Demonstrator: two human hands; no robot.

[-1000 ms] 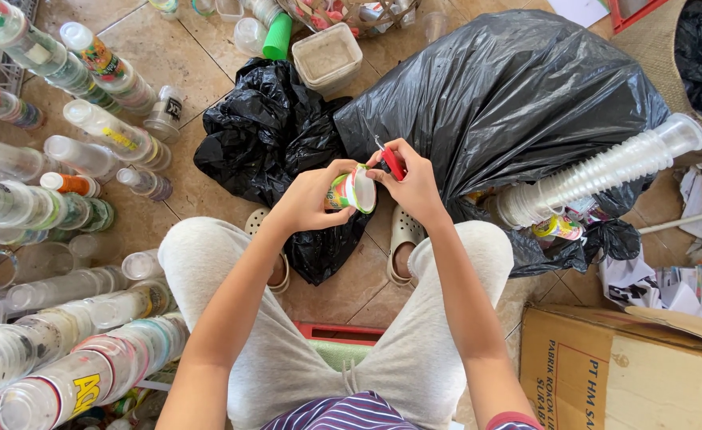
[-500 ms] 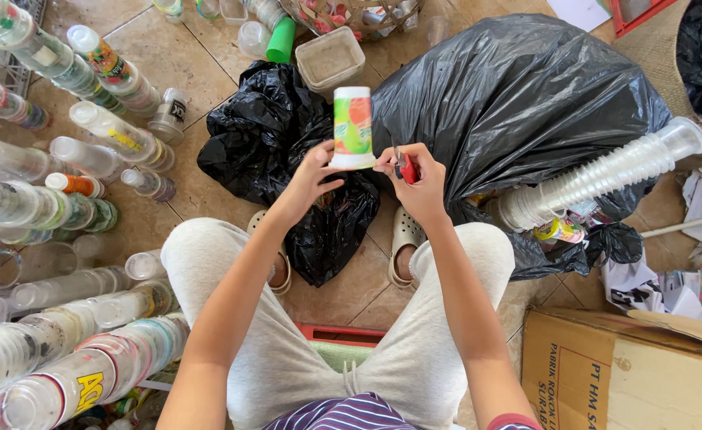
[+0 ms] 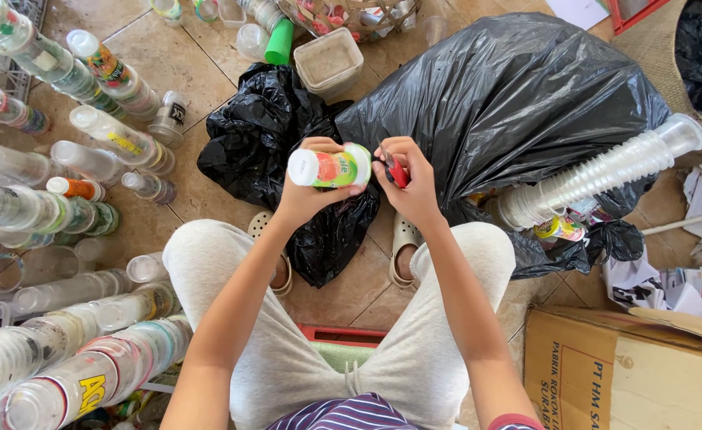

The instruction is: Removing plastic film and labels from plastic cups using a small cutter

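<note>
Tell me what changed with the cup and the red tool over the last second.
The left hand turned the printed plastic cup: half a second ago it stood upright, now it lies sideways with its white end to the left. The right hand kept the small red tool at the cup's other end. Both grips held; the black bags and cup stacks stayed put.

The cup (image 3: pixel 331 167) held between the hands is white with a green and orange-red printed band. The tool (image 3: pixel 396 170) beside it is red. At twelve o'clock lies a big glossy black bag (image 3: pixel 518 95), at eleven a smaller black bag (image 3: pixel 263 135) and a green cup (image 3: pixel 280 42). The floor (image 3: pixel 184 64) is tan tile. The trousers (image 3: pixel 287 358) are pale grey, the shirt (image 3: pixel 351 414) purple-and-white striped. At four o'clock sits a brown cardboard box (image 3: pixel 606 374).
</note>
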